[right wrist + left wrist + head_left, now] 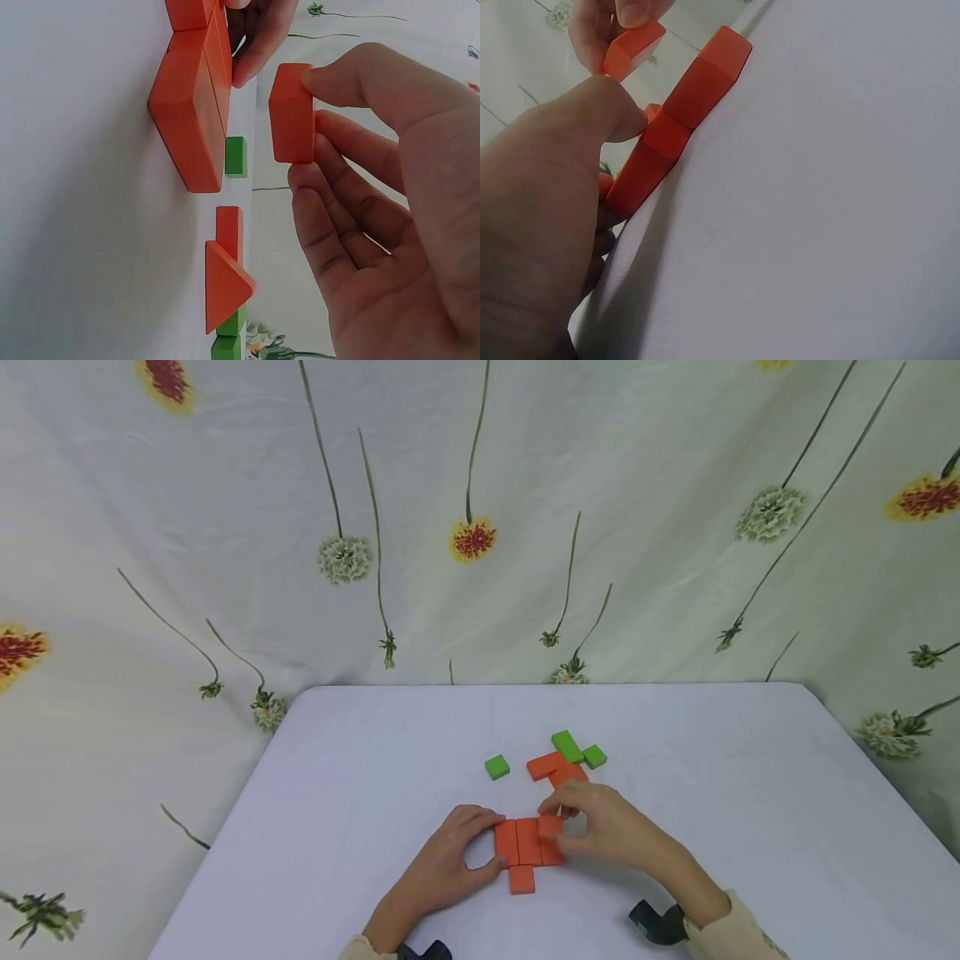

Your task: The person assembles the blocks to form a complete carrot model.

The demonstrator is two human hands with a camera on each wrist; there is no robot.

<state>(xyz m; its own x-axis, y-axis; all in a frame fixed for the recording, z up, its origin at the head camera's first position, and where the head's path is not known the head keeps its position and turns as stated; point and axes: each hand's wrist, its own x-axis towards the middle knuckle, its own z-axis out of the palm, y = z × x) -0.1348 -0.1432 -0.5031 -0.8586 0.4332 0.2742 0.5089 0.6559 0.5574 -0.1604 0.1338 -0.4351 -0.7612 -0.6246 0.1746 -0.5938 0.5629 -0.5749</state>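
Three upright orange rectangular blocks lie side by side on the white table, and a smaller orange block touches their near side. My left hand grips the leftmost block between thumb and fingers, at its near and far ends. Held up over the right end of the row is a small orange block, which my right hand pinches between thumb and fingertips. In the left wrist view this raised block shows apart from the others.
Beyond the row lie an orange block, an orange triangular block, a long green block and a small green block, close together. Another green block lies alone to their left. A flower-patterned cloth hangs behind the table.
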